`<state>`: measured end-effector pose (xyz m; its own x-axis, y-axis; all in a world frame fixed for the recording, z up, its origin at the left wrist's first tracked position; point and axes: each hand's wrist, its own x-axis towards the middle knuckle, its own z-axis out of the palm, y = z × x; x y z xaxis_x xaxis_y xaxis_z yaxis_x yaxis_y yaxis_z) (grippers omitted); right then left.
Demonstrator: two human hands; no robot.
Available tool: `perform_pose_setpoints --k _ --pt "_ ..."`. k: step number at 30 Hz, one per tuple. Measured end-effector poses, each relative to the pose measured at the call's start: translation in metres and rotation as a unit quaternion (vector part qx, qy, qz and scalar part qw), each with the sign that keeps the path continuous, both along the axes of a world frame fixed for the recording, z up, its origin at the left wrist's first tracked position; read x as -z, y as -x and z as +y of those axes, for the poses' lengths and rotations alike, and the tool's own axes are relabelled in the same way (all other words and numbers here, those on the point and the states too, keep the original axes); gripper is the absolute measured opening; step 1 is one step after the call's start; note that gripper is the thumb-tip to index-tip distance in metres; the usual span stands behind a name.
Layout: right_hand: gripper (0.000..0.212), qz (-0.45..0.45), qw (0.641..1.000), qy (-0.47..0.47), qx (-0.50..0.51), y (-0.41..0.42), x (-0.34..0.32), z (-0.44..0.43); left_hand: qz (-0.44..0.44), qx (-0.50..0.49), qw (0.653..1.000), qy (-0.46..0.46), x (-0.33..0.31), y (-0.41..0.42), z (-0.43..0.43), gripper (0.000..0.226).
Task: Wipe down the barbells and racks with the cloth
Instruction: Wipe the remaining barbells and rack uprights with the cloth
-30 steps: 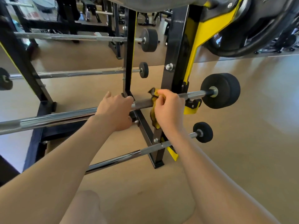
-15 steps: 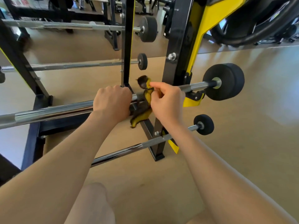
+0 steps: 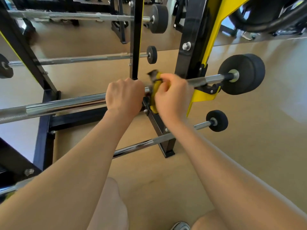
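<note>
left hand (image 3: 124, 95) fisted round barbell (image 3: 66, 103) | right hand (image 3: 172, 97) apparently pinching yellow cloth (image 3: 156, 87), blurred

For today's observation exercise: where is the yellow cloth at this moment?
Head view, centre: the yellow cloth is draped over the barbell, pinched by the right hand, between it and the left hand, just left of the black rack upright.

Yellow cloth (image 3: 156, 92), dark grey at its tip, beside the right hand (image 3: 172, 97). Chrome bar (image 3: 66, 105), knurled far left of the left hand (image 3: 124, 95). Black-and-yellow rack (image 3: 189, 30); black weight (image 3: 242, 73); tan floor (image 3: 249, 146).
</note>
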<state>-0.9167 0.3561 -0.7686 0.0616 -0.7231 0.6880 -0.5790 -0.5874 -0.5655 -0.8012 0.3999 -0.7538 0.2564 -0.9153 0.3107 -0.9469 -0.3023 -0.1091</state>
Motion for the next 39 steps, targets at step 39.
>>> perform_pose_setpoints --k 39 --pt "0.024 0.054 0.995 -0.031 0.073 0.061 -0.009 -0.036 -0.055 0.023 0.992 0.11 0.027 0.008 0.004 0.04"
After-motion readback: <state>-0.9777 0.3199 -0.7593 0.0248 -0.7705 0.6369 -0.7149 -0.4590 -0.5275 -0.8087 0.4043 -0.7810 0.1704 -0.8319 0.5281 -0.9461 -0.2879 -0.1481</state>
